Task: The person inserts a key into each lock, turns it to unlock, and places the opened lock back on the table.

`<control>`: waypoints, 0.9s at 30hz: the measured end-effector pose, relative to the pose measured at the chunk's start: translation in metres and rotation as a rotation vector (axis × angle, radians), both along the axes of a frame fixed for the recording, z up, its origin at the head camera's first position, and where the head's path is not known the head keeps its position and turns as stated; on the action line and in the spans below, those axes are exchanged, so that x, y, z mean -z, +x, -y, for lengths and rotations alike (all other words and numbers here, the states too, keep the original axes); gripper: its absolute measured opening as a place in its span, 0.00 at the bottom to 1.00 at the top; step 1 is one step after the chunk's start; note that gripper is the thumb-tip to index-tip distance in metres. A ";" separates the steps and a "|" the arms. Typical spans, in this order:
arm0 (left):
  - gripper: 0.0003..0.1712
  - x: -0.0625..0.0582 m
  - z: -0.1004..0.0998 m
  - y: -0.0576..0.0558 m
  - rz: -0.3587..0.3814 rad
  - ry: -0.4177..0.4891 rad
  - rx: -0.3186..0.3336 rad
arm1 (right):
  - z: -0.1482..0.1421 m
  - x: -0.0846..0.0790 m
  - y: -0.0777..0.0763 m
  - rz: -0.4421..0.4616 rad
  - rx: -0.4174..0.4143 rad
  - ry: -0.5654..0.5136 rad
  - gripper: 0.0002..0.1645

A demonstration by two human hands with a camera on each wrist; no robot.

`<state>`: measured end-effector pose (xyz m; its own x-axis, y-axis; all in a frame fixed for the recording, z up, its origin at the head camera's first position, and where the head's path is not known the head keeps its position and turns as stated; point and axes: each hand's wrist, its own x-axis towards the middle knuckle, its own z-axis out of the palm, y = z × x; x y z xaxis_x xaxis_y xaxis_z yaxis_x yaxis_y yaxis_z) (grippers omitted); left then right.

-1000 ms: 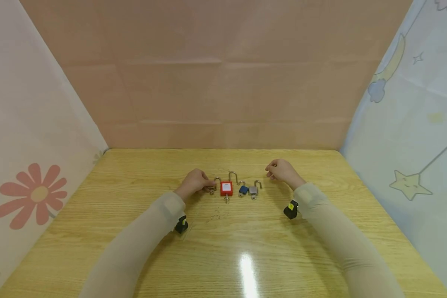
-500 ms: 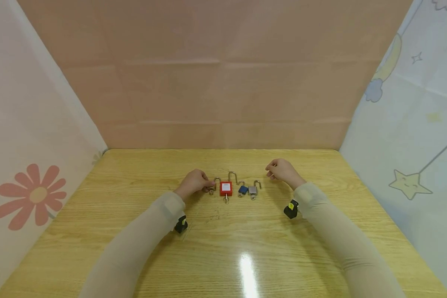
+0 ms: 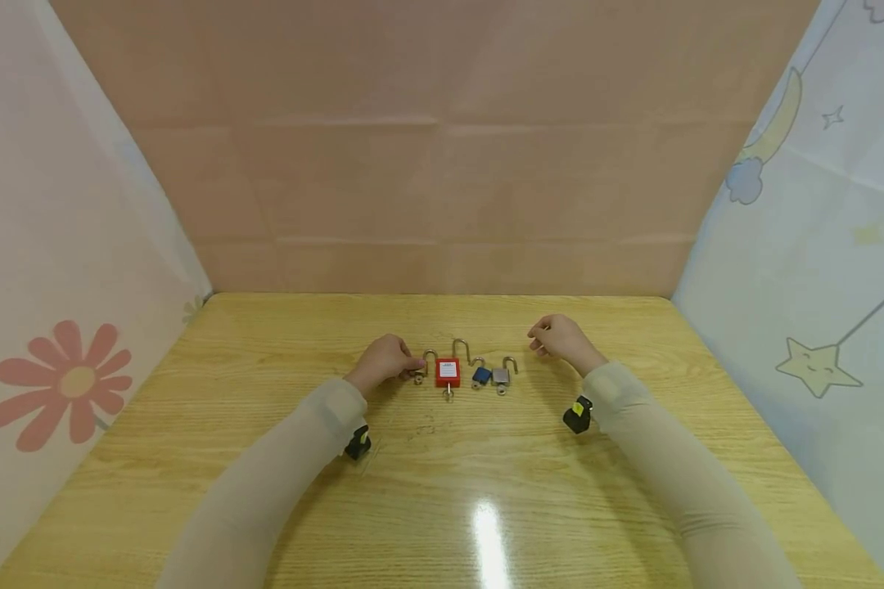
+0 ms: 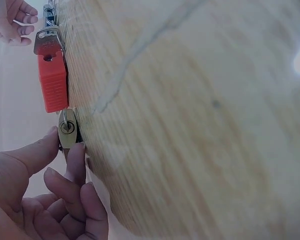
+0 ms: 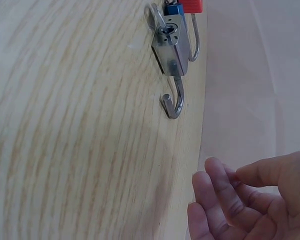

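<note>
On the wooden table, a row of padlocks has its shackles raised. My left hand (image 3: 385, 358) pinches the small brass padlock (image 4: 67, 120) at the row's left end, thumb on one side of its body and index finger on the other. The left wrist view shows its keyhole end. Beside it lies a red padlock (image 3: 448, 373) with a white label and a key (image 4: 48, 45) in it. Then come a blue padlock (image 3: 482, 376) and a silver padlock (image 5: 171, 47). My right hand (image 3: 561, 338) hovers right of the silver one, fingers loosely bent, holding nothing.
The wooden tabletop (image 3: 442, 483) reaches back to a plain tan backdrop (image 3: 442, 180). Patterned white sheets stand at the left (image 3: 147, 270) and right (image 3: 751, 270). A bright reflection shines on the table's front part.
The brass padlock's body shows slightly more under the left fingertips, as if turned a little. The right hand and the other padlocks stay in place.
</note>
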<state>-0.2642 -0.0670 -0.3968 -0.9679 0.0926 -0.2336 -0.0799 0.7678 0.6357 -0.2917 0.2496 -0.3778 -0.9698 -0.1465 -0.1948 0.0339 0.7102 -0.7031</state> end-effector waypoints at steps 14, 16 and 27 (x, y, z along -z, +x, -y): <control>0.17 0.000 0.001 0.000 -0.012 -0.023 0.015 | -0.002 0.002 -0.001 0.011 0.002 0.004 0.22; 0.20 -0.001 0.004 -0.001 -0.014 -0.032 0.021 | -0.002 0.002 0.000 0.011 0.002 0.005 0.22; 0.19 -0.034 0.034 -0.002 -0.121 -0.129 -0.004 | -0.008 -0.005 0.002 -0.025 -0.006 0.010 0.24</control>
